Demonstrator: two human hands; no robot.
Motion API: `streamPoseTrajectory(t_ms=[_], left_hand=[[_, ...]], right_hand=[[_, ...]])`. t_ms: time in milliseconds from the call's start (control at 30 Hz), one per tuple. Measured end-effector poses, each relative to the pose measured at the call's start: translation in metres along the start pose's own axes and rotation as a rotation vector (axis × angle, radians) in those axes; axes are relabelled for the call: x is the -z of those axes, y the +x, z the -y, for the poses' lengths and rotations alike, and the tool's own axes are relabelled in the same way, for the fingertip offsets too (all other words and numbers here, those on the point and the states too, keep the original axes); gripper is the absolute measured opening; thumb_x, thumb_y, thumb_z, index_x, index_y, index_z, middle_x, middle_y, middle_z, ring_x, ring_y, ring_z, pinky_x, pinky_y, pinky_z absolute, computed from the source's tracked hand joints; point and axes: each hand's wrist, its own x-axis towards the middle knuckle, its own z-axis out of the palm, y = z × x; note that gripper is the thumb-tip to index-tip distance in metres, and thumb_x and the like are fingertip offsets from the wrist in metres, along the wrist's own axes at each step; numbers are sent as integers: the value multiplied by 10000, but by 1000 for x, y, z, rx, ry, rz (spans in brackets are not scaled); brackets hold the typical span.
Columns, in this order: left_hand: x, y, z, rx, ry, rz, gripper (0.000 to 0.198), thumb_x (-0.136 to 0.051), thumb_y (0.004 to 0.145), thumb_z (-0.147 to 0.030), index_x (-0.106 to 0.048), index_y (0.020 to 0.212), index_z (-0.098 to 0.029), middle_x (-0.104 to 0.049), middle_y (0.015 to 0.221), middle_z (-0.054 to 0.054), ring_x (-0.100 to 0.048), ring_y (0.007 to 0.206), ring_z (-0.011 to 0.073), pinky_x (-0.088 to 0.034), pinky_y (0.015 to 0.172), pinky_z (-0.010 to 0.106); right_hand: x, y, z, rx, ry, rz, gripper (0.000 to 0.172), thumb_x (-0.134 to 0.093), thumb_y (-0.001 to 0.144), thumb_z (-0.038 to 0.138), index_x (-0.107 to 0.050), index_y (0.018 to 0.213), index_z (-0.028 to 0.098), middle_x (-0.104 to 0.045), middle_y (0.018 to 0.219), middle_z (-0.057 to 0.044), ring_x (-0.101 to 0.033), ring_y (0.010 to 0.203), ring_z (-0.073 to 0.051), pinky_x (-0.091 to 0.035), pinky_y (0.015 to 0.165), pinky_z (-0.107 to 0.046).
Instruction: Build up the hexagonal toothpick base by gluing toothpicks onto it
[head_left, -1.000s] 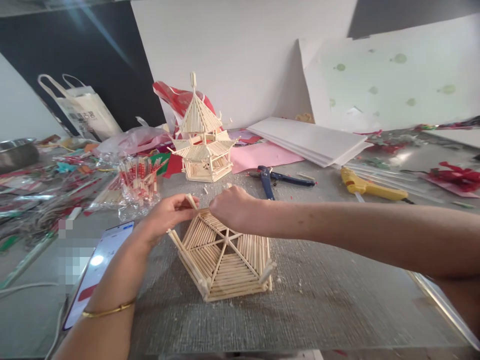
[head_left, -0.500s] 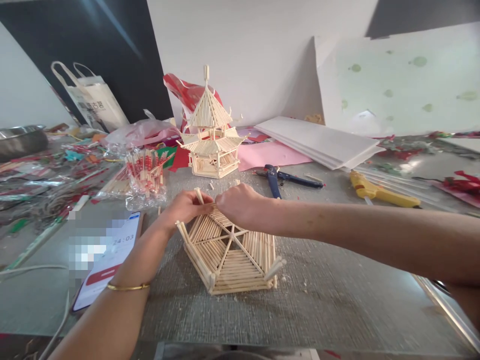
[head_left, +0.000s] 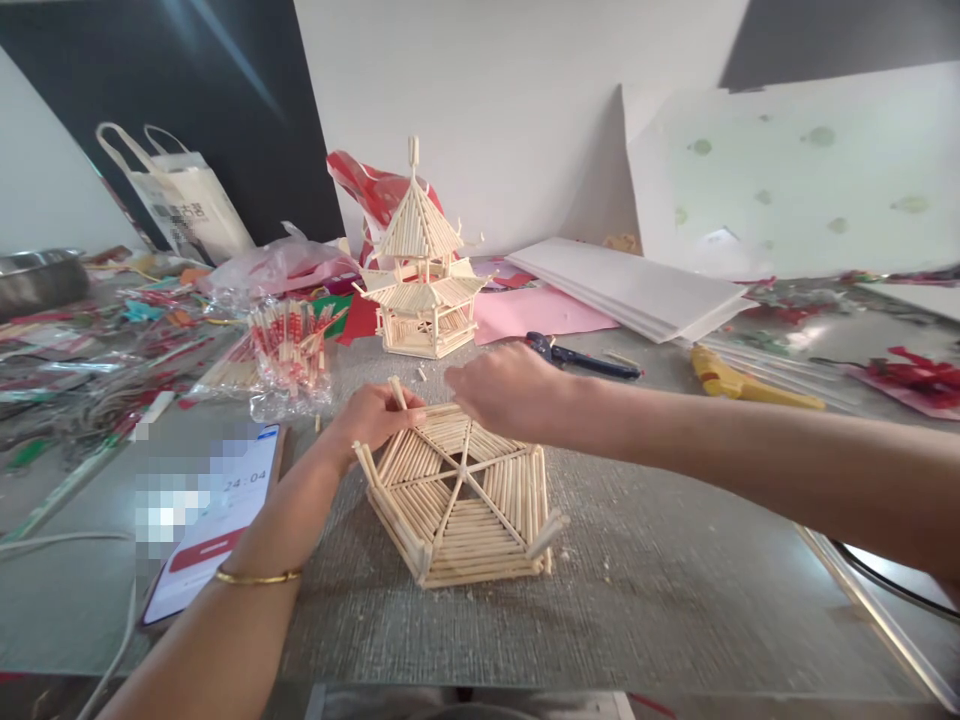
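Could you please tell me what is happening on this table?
A person is handling a six-sided stick frame. The left hand pinches a short stick at its far-left corner; the right hand is at its far side, fingertips hidden, so any hold is unclear. Behind stands a stick pagoda; a yellow glue gun lies to the right.

pagoda [head_left: 421,290] behind stick frame [head_left: 463,470] | phone [head_left: 229,500] left | glue gun [head_left: 742,384] right

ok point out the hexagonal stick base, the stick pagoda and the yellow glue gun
Hexagonal stick base [head_left: 463,469]: head view, on the hub where its spokes meet.
Stick pagoda [head_left: 420,295]: head view, on its lower roof.
Yellow glue gun [head_left: 741,386]: head view, on its body.
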Motion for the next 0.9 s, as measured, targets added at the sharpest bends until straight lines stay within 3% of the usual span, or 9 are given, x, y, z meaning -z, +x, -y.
streamPoseTrajectory(t_ms=[100,200,367,500,900], left_hand=[[0,-1,-3,0,34,-19,203,-668,609,-311,-675,747,-163,-654,649,4,-572,665,162,-404,671,293],[-1,-2,-2,9,28,-29,226,-670,610,-323,-671,766,-159,-660,678,13,-580,686,170,-409,686,299],[0,-3,2,27,-52,1,347,-681,609,-394,-646,856,-153,-672,751,28,-603,705,172,-439,691,301],[4,-7,0,14,-113,9,392,-672,626,-447,-638,897,-166,-682,832,34,-614,804,180,-438,766,306],[14,-10,2,-18,-155,-19,351,-666,658,-440,-653,920,-206,-673,922,47,-586,910,192,-395,888,354]], right_hand=[[17,-9,-17,-106,-54,-21,169,-471,803,228,-616,790,143,-524,578,-59,-475,558,-150,-298,502,-288],[21,-11,-36,-189,98,79,184,-504,773,273,-627,717,149,-561,610,-49,-471,550,-122,-301,507,-274],[0,0,-62,-167,457,423,173,-608,704,276,-638,806,141,-616,729,-40,-520,561,-100,-370,511,-237],[-19,11,-73,-75,614,564,254,-673,655,276,-624,854,125,-614,799,-41,-535,600,-95,-398,506,-216],[-46,13,-88,77,729,551,203,-649,675,273,-634,802,115,-578,681,-2,-510,595,-84,-379,506,-202]])
